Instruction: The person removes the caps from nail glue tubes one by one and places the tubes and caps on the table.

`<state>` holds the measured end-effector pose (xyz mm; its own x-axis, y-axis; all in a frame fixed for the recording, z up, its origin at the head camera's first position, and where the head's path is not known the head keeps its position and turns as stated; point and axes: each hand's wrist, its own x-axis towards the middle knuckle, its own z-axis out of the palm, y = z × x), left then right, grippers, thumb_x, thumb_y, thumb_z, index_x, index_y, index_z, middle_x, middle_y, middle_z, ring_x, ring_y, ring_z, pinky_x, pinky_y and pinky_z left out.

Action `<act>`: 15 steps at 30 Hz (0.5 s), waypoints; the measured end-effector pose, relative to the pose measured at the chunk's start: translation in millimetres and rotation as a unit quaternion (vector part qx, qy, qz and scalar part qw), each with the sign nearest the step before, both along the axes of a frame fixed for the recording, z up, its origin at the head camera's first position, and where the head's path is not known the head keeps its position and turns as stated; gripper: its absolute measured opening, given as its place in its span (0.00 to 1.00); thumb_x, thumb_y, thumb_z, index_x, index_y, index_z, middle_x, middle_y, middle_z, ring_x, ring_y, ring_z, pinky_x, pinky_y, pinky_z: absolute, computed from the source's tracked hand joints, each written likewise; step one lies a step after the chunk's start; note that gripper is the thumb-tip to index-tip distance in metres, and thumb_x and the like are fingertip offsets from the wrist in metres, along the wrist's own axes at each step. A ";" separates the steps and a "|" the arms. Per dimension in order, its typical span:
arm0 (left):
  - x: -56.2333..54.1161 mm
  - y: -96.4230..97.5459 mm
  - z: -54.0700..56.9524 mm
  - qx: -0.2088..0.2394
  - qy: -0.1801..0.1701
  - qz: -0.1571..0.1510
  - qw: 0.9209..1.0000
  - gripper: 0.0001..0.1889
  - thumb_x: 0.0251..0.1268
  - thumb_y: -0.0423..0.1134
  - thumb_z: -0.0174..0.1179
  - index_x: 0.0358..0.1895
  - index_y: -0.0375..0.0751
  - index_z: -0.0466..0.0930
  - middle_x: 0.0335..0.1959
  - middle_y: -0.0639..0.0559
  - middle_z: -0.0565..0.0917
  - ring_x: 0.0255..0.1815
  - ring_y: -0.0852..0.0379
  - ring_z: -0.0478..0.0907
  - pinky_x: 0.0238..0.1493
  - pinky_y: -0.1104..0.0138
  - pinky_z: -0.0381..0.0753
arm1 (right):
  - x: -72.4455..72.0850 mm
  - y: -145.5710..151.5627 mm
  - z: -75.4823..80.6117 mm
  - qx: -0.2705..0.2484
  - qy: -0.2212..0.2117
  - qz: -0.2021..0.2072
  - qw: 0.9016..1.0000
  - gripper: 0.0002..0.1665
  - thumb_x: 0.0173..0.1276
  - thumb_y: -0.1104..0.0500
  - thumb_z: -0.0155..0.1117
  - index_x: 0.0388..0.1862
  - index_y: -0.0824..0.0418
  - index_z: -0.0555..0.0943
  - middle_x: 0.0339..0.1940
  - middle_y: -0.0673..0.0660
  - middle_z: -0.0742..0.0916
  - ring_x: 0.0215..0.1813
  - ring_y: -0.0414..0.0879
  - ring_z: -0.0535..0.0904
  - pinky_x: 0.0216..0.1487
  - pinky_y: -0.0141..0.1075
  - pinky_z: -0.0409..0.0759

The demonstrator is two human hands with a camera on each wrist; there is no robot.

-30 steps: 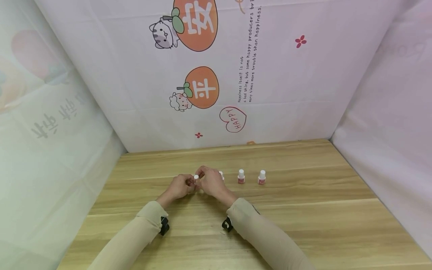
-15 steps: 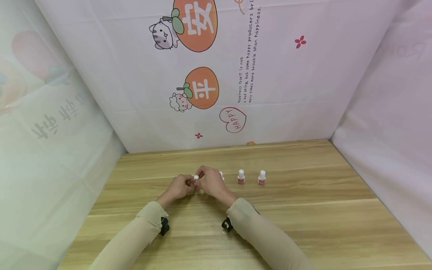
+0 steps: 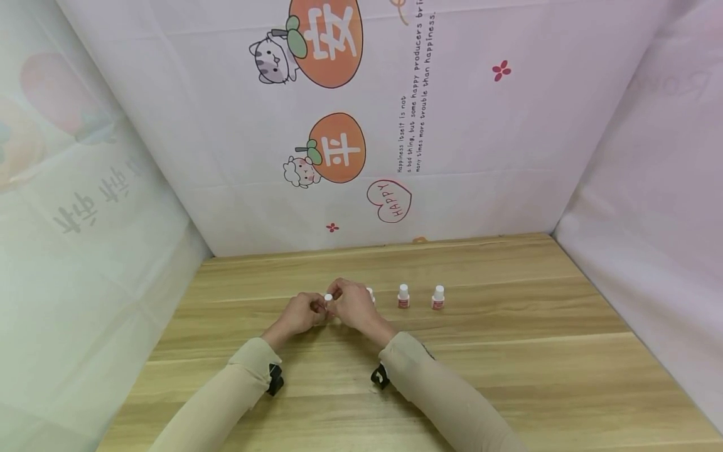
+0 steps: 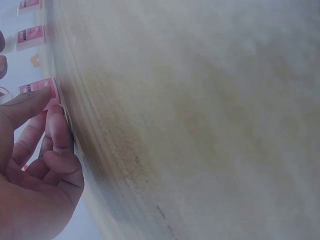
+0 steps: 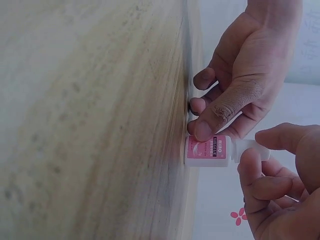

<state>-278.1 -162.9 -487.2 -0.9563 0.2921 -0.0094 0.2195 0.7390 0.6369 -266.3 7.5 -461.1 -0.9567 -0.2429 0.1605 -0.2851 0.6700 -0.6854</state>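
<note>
A small nail glue bottle (image 5: 220,156) with a pink label and a white cap stands upright on the wooden table between both hands. My left hand (image 3: 299,312) pinches its body low down, thumb (image 4: 30,106) lying across the label. From the other side, my right hand (image 3: 354,306) holds the white cap (image 3: 328,297) between thumb and fingers, as the right wrist view shows. In the head view the fingers hide most of the bottle's body.
Three more such bottles stand in a row to the right: one partly hidden behind my right hand (image 3: 370,295), a middle bottle (image 3: 403,297) and an outer bottle (image 3: 438,298). White printed cloth (image 3: 469,157) walls in the table (image 3: 508,376) at the back and both sides.
</note>
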 end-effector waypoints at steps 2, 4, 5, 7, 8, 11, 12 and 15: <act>-0.3 -0.4 -0.5 -0.001 -0.001 -0.001 1.000 0.06 0.59 0.26 0.64 0.36 0.40 0.86 0.28 0.52 0.86 0.28 0.61 0.74 0.31 0.70 0.74 | -0.3 0.2 -0.6 0.007 0.006 -0.002 1.000 0.07 0.63 0.56 0.70 0.39 0.52 0.83 0.36 0.48 0.88 0.32 0.39 0.77 0.34 0.33 0.75; -0.2 -0.8 -0.7 -0.001 -0.001 -0.001 1.000 0.06 0.59 0.27 0.64 0.36 0.40 0.86 0.28 0.52 0.86 0.28 0.61 0.75 0.31 0.70 0.74 | -0.4 0.5 -1.0 0.010 0.011 -0.004 1.000 0.08 0.63 0.55 0.70 0.40 0.52 0.83 0.36 0.48 0.88 0.32 0.40 0.78 0.36 0.34 0.75; 0.0 -1.0 -0.9 -0.001 -0.002 0.000 1.000 0.06 0.59 0.27 0.64 0.36 0.40 0.86 0.28 0.52 0.85 0.28 0.61 0.74 0.31 0.70 0.74 | -0.3 0.7 -1.1 0.011 0.012 -0.005 1.000 0.08 0.63 0.54 0.71 0.39 0.52 0.83 0.35 0.48 0.88 0.33 0.40 0.78 0.36 0.35 0.75; 0.4 -1.2 -1.0 -0.001 -0.007 0.000 1.000 0.06 0.60 0.27 0.64 0.37 0.41 0.86 0.28 0.52 0.85 0.27 0.60 0.74 0.31 0.70 0.74 | -0.5 1.1 -1.2 0.010 0.015 -0.006 1.000 0.08 0.63 0.53 0.72 0.38 0.52 0.82 0.34 0.48 0.87 0.32 0.40 0.78 0.36 0.35 0.75; 0.7 -1.2 -0.9 -0.001 -0.010 0.001 1.000 0.06 0.60 0.27 0.64 0.37 0.41 0.86 0.28 0.52 0.85 0.27 0.60 0.74 0.31 0.70 0.74 | -0.5 1.2 -1.2 0.010 0.014 -0.007 1.000 0.08 0.62 0.53 0.72 0.38 0.52 0.82 0.34 0.48 0.87 0.31 0.40 0.77 0.35 0.34 0.74; 1.0 -0.7 -1.1 0.000 -0.013 0.004 1.000 0.06 0.60 0.28 0.64 0.38 0.40 0.86 0.28 0.53 0.85 0.27 0.60 0.74 0.31 0.70 0.73 | -0.6 1.3 -1.1 0.001 0.015 -0.004 1.000 0.07 0.62 0.55 0.72 0.37 0.53 0.82 0.33 0.48 0.87 0.30 0.39 0.76 0.32 0.32 0.73; 1.1 -0.7 -1.1 0.000 -0.011 0.004 1.000 0.06 0.60 0.28 0.64 0.38 0.40 0.86 0.28 0.53 0.85 0.28 0.60 0.74 0.31 0.70 0.74 | -0.7 1.2 -1.1 -0.002 0.016 -0.003 1.000 0.07 0.61 0.56 0.72 0.36 0.53 0.82 0.33 0.48 0.87 0.30 0.39 0.76 0.32 0.32 0.73; 1.3 -0.3 -0.6 0.002 -0.006 0.005 1.000 0.06 0.60 0.29 0.65 0.39 0.40 0.86 0.29 0.52 0.85 0.28 0.60 0.75 0.31 0.70 0.74 | -1.0 0.7 -1.3 -0.007 0.022 0.000 1.000 0.07 0.61 0.58 0.72 0.37 0.54 0.82 0.34 0.50 0.87 0.30 0.39 0.76 0.32 0.31 0.73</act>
